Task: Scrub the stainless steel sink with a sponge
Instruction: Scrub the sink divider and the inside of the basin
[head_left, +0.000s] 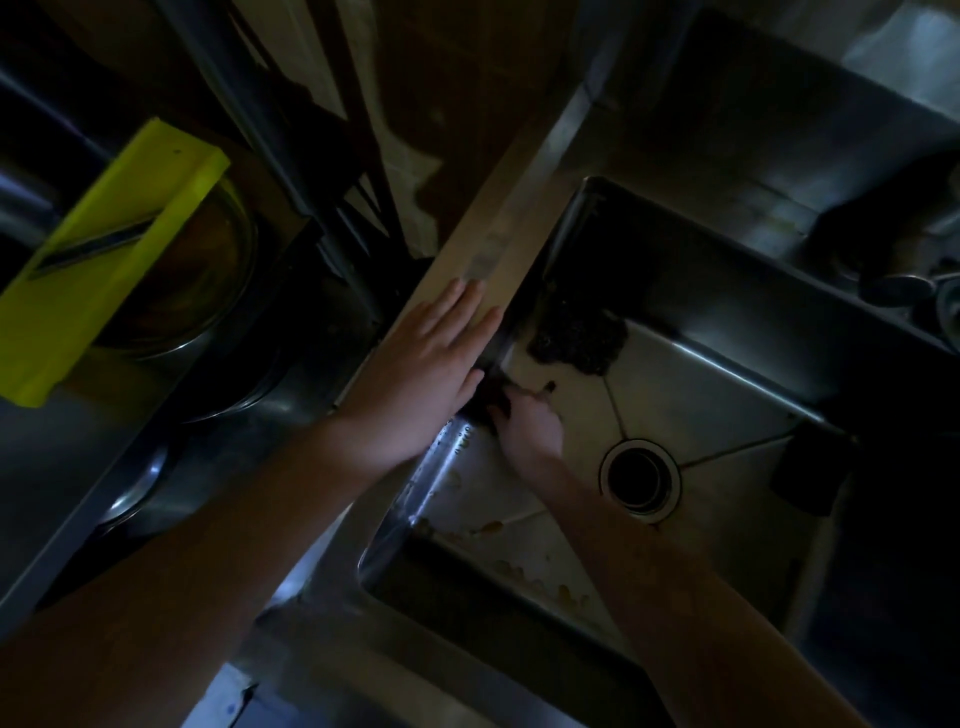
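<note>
Dim light; left hand (415, 374) lies flat on the rim of the steel sink (498, 223), fingers straight, holding nothing. Right hand (530, 428) is down in the basin, fingers curled on a dark sponge (491, 397) pressed where the left wall meets the floor. Dark clump (576, 338) in the far-left corner, drain (639, 475) just right of that hand, brown spots (524, 571) along the near floor; a yellow-green slicer (104, 260) lies well left of the sink.
</note>
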